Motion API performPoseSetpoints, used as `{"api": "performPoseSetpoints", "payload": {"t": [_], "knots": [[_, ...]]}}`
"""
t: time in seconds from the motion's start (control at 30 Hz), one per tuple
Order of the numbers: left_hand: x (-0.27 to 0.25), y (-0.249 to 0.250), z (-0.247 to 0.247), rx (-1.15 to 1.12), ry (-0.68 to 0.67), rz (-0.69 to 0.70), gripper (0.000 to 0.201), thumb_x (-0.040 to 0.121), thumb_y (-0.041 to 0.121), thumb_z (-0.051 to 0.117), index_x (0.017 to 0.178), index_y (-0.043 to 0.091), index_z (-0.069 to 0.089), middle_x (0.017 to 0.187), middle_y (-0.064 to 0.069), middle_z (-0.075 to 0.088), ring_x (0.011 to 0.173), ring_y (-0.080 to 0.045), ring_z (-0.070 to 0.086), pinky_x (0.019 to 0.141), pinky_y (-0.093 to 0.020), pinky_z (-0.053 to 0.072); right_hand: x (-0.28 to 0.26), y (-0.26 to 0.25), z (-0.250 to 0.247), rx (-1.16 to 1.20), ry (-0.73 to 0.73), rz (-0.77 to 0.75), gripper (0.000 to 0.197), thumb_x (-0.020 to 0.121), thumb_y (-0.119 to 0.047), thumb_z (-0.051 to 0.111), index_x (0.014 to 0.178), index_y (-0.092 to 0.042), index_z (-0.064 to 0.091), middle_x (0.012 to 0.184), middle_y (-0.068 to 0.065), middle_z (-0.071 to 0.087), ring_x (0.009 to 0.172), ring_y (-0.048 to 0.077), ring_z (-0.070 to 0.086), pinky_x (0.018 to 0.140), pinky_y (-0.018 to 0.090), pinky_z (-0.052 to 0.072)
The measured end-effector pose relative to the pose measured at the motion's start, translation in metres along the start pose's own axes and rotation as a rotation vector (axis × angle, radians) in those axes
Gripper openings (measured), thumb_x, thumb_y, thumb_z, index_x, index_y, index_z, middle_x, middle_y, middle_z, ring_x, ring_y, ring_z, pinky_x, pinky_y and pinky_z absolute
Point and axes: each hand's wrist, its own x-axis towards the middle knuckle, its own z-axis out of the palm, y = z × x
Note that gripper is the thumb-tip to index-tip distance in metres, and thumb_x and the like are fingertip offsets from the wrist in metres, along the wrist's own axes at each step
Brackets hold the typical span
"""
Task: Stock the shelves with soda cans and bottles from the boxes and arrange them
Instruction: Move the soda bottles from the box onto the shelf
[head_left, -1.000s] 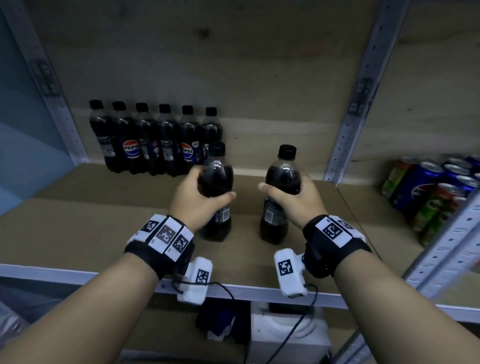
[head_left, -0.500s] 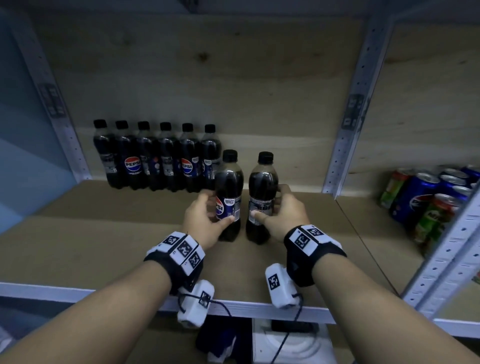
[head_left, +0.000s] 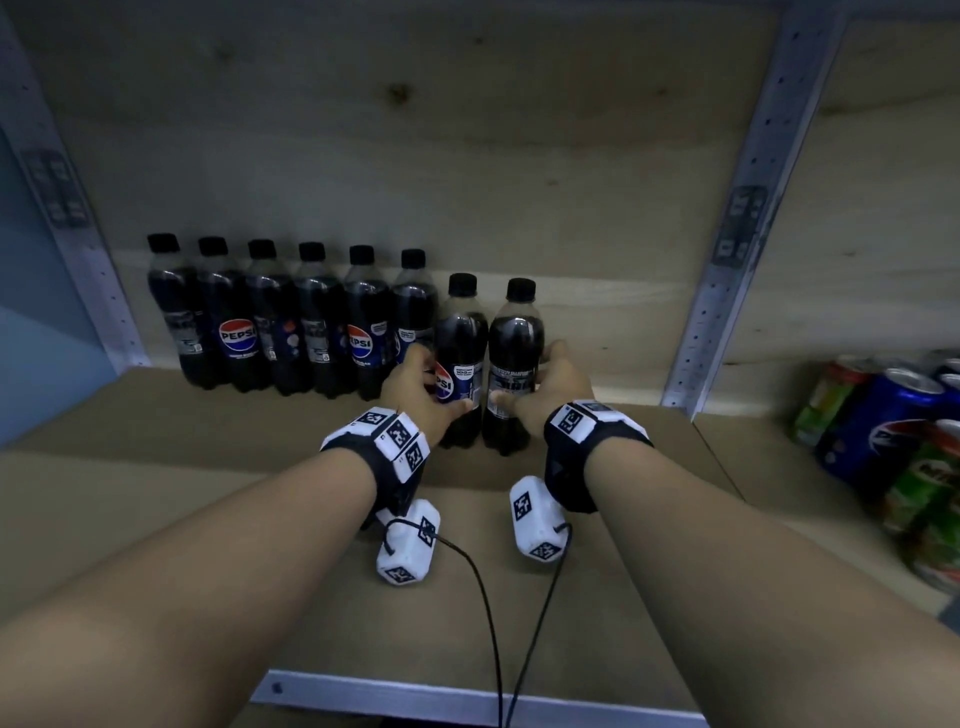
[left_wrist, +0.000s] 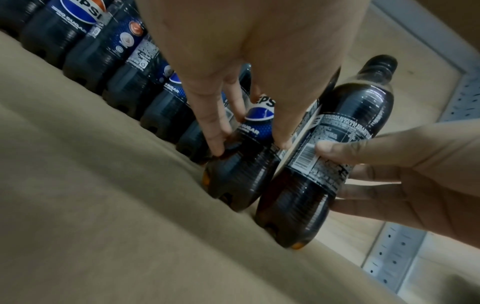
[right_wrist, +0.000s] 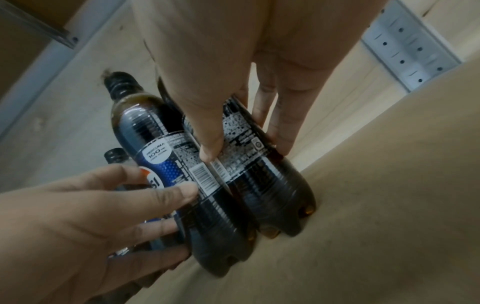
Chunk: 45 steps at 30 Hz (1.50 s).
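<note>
The left hand (head_left: 415, 395) grips a bottle (head_left: 460, 358) that says PEPSI. The right hand (head_left: 550, 387) grips a second bottle (head_left: 514, 358) touching it. Both stand on the brown shelf (head_left: 208, 467), beside a row of Pepsi bottles (head_left: 285, 322) against the wooden back wall (head_left: 467, 156).

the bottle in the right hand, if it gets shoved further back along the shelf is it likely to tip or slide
The bottle looks full of dark soda nearly to the cap, so probably heavy for its size and steady. It is tall on a narrow lobed base, so a push up high may tip it. The right hand has its grip at label height; a low push should slide it across the shelf.
</note>
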Motion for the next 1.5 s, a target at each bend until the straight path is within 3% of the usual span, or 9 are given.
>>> {"api": "performPoseSetpoints", "payload": {"t": [0.13,0.43,0.53,0.6,0.67,0.87,1.17,1.3,1.5], "knots": [[0.017,-0.002,0.005,0.003,0.010,-0.004,0.063,0.071,0.019,0.091,0.118,0.016,0.049,0.110,-0.004,0.061,0.099,-0.025,0.066,0.091,-0.041,0.057,0.022,-0.002,0.009,-0.002,0.027,-0.013,0.058,0.076,-0.025,0.089,0.109,-0.022,0.041,0.100,-0.002,0.063,0.092,0.024,0.063,0.077,0.032,0.045],[0.041,-0.007,0.016,0.103,0.121,-0.077,0.055,0.063,0.022,0.096,0.084,0.021,0.045,0.097,-0.007,0.065,0.089,-0.025,0.068,0.084,-0.040,0.058,0.054,-0.001,0.026,-0.028,0.073,-0.029,0.059,0.078,-0.031,0.088,0.113,-0.015,0.042,0.105,0.005,0.065,0.094,0.028,0.065,0.075,0.036,0.051],[0.043,0.002,0.006,0.263,0.154,-0.108,0.077,0.055,0.041,0.098,0.113,0.013,0.056,0.126,-0.012,0.055,0.111,-0.030,0.061,0.093,-0.038,0.053,0.060,0.003,0.026,-0.030,0.086,-0.035,0.058,0.080,-0.033,0.086,0.115,-0.013,0.044,0.102,0.003,0.063,0.087,0.023,0.060,0.071,0.031,0.046],[0.041,0.007,0.000,0.340,0.167,-0.153,0.113,0.052,0.049,0.097,0.140,0.007,0.040,0.146,-0.016,0.038,0.131,-0.034,0.048,0.106,-0.040,0.046,0.065,0.002,0.026,-0.012,0.084,-0.032,0.058,0.080,-0.033,0.086,0.115,-0.013,0.045,0.102,0.003,0.063,0.086,0.023,0.059,0.071,0.030,0.046],[0.043,0.009,-0.005,0.347,0.158,-0.183,0.133,0.049,0.052,0.097,0.150,0.004,0.025,0.153,-0.017,0.029,0.140,-0.034,0.039,0.111,-0.040,0.041,0.069,0.000,0.027,-0.006,0.076,-0.020,0.058,0.080,-0.034,0.087,0.115,-0.013,0.046,0.101,0.002,0.061,0.085,0.023,0.058,0.071,0.029,0.045],[0.045,0.012,0.000,0.312,0.106,-0.247,0.141,0.053,0.052,0.095,0.155,0.001,0.013,0.157,-0.018,0.028,0.144,-0.033,0.033,0.112,-0.040,0.038,0.078,-0.005,0.030,0.011,0.076,0.031,0.059,0.076,-0.036,0.087,0.116,-0.012,0.051,0.103,0.005,0.063,0.083,0.024,0.060,0.063,0.027,0.045],[0.045,0.024,0.000,0.305,0.071,-0.286,0.141,0.059,0.046,0.095,0.157,0.005,0.002,0.161,-0.018,0.018,0.145,-0.038,0.032,0.112,-0.044,0.037,0.074,-0.007,0.027,-0.005,0.068,0.037,0.059,0.076,-0.030,0.088,0.114,-0.012,0.047,0.102,0.004,0.059,0.083,0.024,0.056,0.070,0.028,0.045],[0.050,0.023,0.003,0.335,0.074,-0.297,0.140,0.056,0.050,0.095,0.155,0.005,0.007,0.158,-0.019,0.021,0.142,-0.039,0.035,0.109,-0.046,0.041,0.074,-0.002,0.020,-0.019,0.060,0.000,0.057,0.075,-0.030,0.089,0.111,-0.014,0.048,0.100,0.002,0.059,0.079,0.021,0.057,0.066,0.029,0.045],[0.057,0.024,0.014,0.407,0.101,-0.318,0.133,0.054,0.058,0.093,0.150,0.004,0.018,0.151,-0.023,0.029,0.134,-0.041,0.044,0.103,-0.049,0.046,0.075,0.005,0.028,-0.025,0.103,-0.009,0.059,0.075,-0.031,0.090,0.115,-0.015,0.050,0.110,0.002,0.067,0.098,0.023,0.065,0.075,0.027,0.047]]}}
